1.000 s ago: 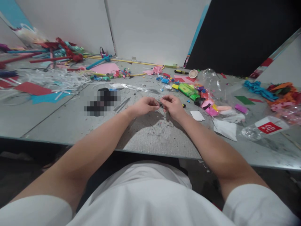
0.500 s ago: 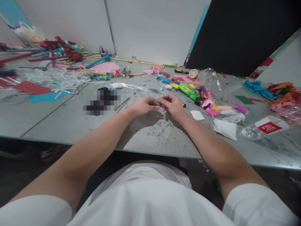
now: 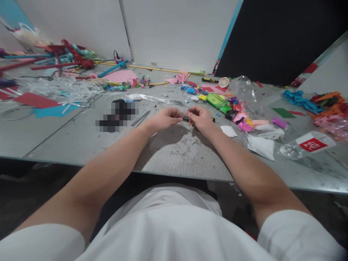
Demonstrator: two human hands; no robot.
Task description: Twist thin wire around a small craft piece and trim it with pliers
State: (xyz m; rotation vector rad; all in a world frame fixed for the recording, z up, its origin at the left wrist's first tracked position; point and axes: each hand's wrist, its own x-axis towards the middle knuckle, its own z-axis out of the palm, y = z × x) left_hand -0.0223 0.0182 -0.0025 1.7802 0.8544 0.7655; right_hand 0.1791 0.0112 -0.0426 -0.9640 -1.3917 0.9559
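Observation:
My left hand (image 3: 168, 117) and my right hand (image 3: 200, 119) meet above the middle of the table, thumbs and fingers pinched together. Between the fingertips there seems to be something thin and clear, too small to name. A black and yellow tool (image 3: 186, 119) shows between and behind the hands, mostly covered; whether a finger touches it I cannot tell. Just right of my right hand lies a small white square (image 3: 228, 131). Beyond the hands stretches a strip of clear crinkled film (image 3: 160, 100).
Colourful clay packs (image 3: 216, 100) lie beyond my right hand. A clear bottle with a red label (image 3: 312, 145) rests at the right, near white packets (image 3: 261, 146). Shredded white strips (image 3: 67, 87), red paper (image 3: 35, 100) and coloured sticks (image 3: 57, 66) spread over the left. The table's front edge (image 3: 182, 176) runs before me.
Both hands stay together in nearly the same place, their fingers shifting slightly. More of the black and yellow tool shows between them. The view has moved a little.

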